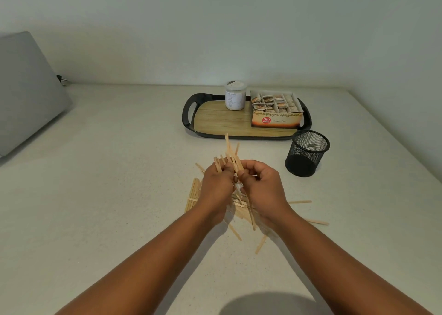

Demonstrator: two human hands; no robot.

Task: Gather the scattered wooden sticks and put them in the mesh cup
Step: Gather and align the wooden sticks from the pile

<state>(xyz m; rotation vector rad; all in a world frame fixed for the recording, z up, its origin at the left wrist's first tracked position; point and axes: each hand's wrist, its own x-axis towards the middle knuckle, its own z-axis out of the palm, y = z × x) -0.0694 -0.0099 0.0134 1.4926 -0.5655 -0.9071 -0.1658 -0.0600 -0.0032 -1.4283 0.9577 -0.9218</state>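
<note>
A bundle of thin wooden sticks (pixel 230 155) stands upright between my two hands at the middle of the counter. My left hand (pixel 216 186) and my right hand (pixel 262 185) are both closed around it, side by side. More sticks (pixel 193 194) lie scattered flat under and around my hands, some to the right (pixel 300 202) and some toward me (pixel 235 232). The black mesh cup (pixel 307 153) stands upright to the right of my hands, apart from them, with nothing visible inside.
A black-rimmed tray (pixel 189 114) with a wood-pattern base sits behind the sticks, holding a white jar (pixel 235 96) and an open box of tea sachets (pixel 275 110). A grey slanted object (pixel 26 87) stands at the far left. The wall runs along the back edge.
</note>
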